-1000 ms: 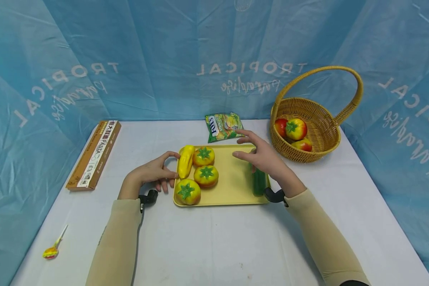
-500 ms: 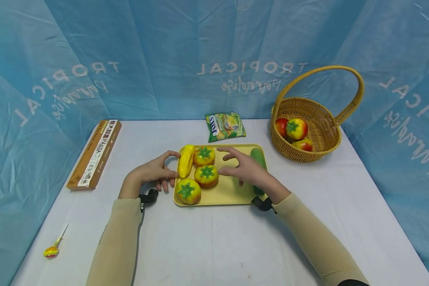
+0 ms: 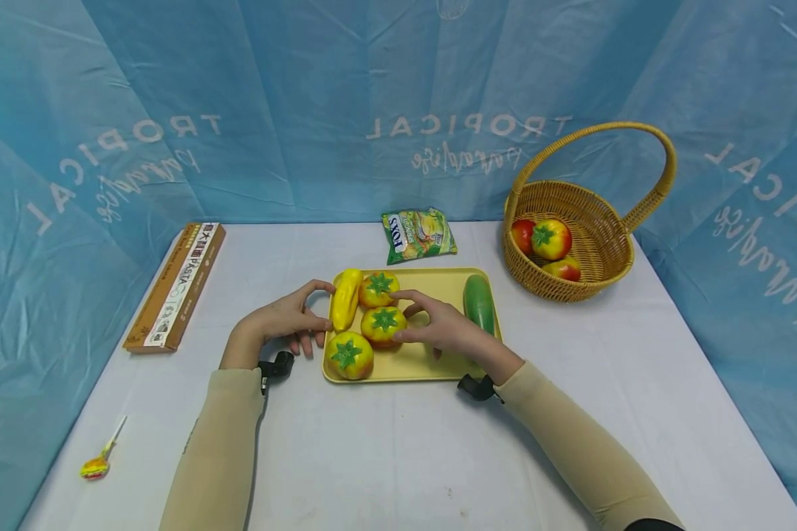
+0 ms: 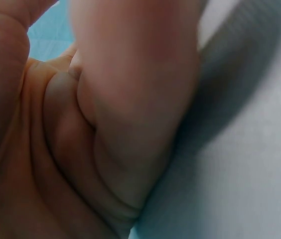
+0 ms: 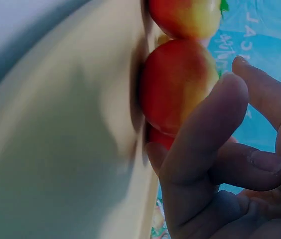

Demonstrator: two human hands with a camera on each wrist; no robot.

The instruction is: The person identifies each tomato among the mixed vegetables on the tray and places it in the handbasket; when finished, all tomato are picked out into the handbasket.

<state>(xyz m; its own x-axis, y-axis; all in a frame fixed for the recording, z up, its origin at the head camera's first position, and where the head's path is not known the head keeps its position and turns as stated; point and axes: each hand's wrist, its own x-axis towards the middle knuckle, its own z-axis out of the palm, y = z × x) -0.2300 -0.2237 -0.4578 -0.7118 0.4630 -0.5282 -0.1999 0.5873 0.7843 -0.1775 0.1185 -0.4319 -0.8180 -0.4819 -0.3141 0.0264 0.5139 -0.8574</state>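
Observation:
My left hand point(image 3: 282, 321) is at the left edge of a yellow tray point(image 3: 432, 361), index finger and thumb tips by the rim and a toy banana point(image 3: 345, 301). In the left wrist view its palm and bent fingers fill much of the picture. My right hand point(image 3: 441, 324) hovers over the tray, thumb and index finger spread beside the middle toy tomato point(image 3: 383, 327); I cannot tell whether they touch it. Another toy tomato point(image 3: 378, 290) lies behind that one, and a third toy tomato point(image 3: 349, 356) at the front left corner. A green toy cucumber point(image 3: 480, 302) lies along the tray's right side.
A wicker basket point(image 3: 611, 258) with a tall handle stands at the back right, red-yellow toy fruits inside. Behind the tray lies a green snack packet point(image 3: 420, 236). A pasta box point(image 3: 175, 287) is at the left, a lollipop point(image 3: 99, 463) at the front left.
My right hand has moved left from above the cucumber to the middle toy tomato, uncovering the cucumber and the packet. My left hand has stayed at the tray's left edge.

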